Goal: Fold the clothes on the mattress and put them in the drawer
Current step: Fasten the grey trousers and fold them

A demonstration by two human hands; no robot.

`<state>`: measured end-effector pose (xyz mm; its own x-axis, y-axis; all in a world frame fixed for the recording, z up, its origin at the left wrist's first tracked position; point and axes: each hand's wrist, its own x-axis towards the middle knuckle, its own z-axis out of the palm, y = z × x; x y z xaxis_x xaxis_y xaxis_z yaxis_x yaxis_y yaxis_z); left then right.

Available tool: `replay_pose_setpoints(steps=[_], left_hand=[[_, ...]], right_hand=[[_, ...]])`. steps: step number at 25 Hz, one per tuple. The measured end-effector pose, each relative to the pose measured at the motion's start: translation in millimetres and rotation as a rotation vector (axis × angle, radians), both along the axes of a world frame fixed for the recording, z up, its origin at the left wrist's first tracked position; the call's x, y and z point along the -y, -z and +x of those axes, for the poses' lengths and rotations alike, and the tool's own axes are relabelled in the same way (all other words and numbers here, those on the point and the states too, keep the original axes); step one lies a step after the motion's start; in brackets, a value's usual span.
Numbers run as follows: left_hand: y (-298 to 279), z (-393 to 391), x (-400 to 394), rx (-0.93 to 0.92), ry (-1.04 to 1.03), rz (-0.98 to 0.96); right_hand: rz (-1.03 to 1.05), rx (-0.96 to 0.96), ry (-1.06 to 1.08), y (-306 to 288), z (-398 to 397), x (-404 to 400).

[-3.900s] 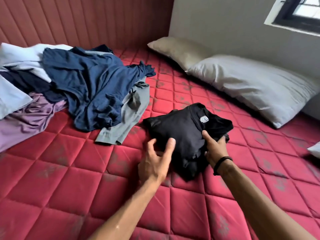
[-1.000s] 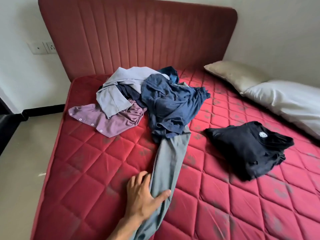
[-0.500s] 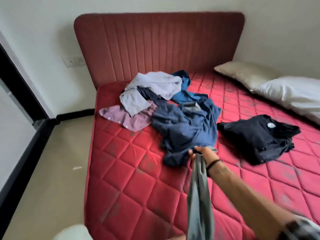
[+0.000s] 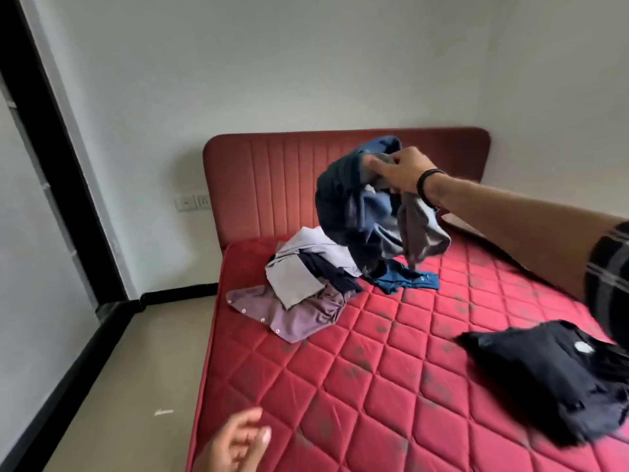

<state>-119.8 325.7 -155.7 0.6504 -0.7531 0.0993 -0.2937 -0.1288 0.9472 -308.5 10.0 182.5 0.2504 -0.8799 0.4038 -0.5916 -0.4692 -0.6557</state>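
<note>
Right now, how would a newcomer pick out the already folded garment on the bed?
Start at the red quilted mattress. The folded black garment lies alone near its right edge, apart from the loose pile of clothes by the headboard. Only it is black with a small white patch.

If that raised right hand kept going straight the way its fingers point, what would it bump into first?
The right hand, gripping a bundle of blue and grey clothes, points left and away. Carried on, it would likely meet the red headboard first, or the wall beside it; depth is hard to judge here.
</note>
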Motion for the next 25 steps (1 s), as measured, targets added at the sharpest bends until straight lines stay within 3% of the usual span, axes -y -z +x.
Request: replay_pose_setpoints(steps=[2, 4, 7, 9, 13, 16, 18, 20, 21, 23, 25], left_hand=[[-24, -1, -8, -0.012, 0.105, 0.008], [-43, -27, 12, -0.113, 0.194, 0.020], [-40, -67, 26, -0.477, 0.229, 0.189], [-14, -91, 17, -0.546, 0.295, 0.326], [46, -111, 3, -0.060, 0.245, 0.459], [50, -111, 20, 0.164, 0.301, 0.480], [47, -108, 40, 0.312, 0.311, 0.546], [42, -106, 70, 0.561, 0.292, 0.580], [38, -105, 91, 0.679, 0.307, 0.620], [25, -94, 133, 0.739, 0.460, 0.732], [9, -75, 183, 0.571, 0.709, 0.881]], right_hand=[[-0.076, -0.140, 0.001, 12, -18, -20], [-0.073, -0.307, -0.149, 58, -48, -56], [0.109, -0.682, -0.446, 181, -91, -136], [0.315, -0.910, -0.657, 253, -121, -207], [0.761, -1.062, -0.694, 298, -155, -282], [0.604, -1.463, -0.452, 291, -164, -252], [0.387, -1.392, -0.196, 291, -160, -212], [0.241, -1.089, -0.057, 299, -141, -169], [0.240, -0.935, -0.027, 307, -127, -149], [0.358, -0.724, 0.008, 331, -95, -131], [0.555, -0.659, 0.033, 364, -73, -125]])
